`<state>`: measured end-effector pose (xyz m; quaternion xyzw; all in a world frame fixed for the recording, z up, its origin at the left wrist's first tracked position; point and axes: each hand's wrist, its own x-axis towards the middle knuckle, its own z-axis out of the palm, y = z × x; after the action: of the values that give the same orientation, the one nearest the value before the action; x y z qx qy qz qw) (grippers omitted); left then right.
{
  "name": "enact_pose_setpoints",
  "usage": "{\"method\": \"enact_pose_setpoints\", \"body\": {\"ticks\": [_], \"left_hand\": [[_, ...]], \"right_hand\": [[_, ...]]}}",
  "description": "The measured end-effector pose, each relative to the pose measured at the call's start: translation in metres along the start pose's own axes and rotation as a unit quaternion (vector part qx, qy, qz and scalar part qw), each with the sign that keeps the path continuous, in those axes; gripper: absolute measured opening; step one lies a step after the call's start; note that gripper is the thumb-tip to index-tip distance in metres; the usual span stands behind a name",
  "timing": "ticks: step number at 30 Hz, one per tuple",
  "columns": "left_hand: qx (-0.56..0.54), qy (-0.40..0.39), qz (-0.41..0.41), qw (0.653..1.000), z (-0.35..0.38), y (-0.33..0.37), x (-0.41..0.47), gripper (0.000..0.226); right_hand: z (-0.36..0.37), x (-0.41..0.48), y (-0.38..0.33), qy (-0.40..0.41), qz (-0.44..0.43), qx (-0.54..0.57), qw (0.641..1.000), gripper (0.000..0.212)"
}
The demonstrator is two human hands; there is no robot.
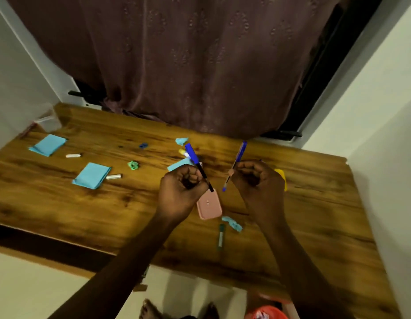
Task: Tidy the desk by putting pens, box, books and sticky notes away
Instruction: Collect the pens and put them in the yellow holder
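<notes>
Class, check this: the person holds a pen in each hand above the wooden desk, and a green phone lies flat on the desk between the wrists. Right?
Not quite. In the head view the phone is pink, not green. The rest holds: the left hand and right hand each hold a pen above the wooden desk.

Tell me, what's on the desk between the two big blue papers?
In the head view, one small white cap lies between the blue papers on the desk.
</notes>
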<state>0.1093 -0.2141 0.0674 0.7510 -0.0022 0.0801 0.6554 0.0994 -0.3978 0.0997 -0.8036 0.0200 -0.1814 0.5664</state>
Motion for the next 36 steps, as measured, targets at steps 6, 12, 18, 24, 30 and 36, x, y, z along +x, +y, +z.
{"method": "enact_pose_setpoints", "body": {"ticks": [6,12,18,24,30,36], "left_hand": [[0.039,-0.045,0.018,0.998,0.066,0.001,0.013,0.012],[0.045,-0.087,0.005,0.995,0.124,-0.009,0.026,0.019],[0.032,-0.106,-0.016,0.994,0.166,-0.018,0.035,0.012],[0.082,-0.126,-0.001,0.989,0.186,-0.030,0.040,0.010],[0.170,-0.134,0.003,0.976,0.185,-0.042,0.043,0.014],[0.166,-0.094,-0.018,0.981,0.166,-0.029,0.036,0.023]], "right_hand": [[-0.060,0.017,0.029,0.053,0.005,-0.008,0.999,0.012],[-0.091,0.027,0.057,0.069,0.018,-0.052,0.996,0.016],[-0.099,0.038,0.088,0.057,0.030,-0.112,0.992,0.011],[-0.101,0.042,0.103,0.031,0.050,-0.146,0.988,0.012],[-0.097,0.044,0.112,0.006,0.065,-0.171,0.983,0.012],[-0.095,0.044,0.113,0.010,0.065,-0.188,0.980,0.018]]}}
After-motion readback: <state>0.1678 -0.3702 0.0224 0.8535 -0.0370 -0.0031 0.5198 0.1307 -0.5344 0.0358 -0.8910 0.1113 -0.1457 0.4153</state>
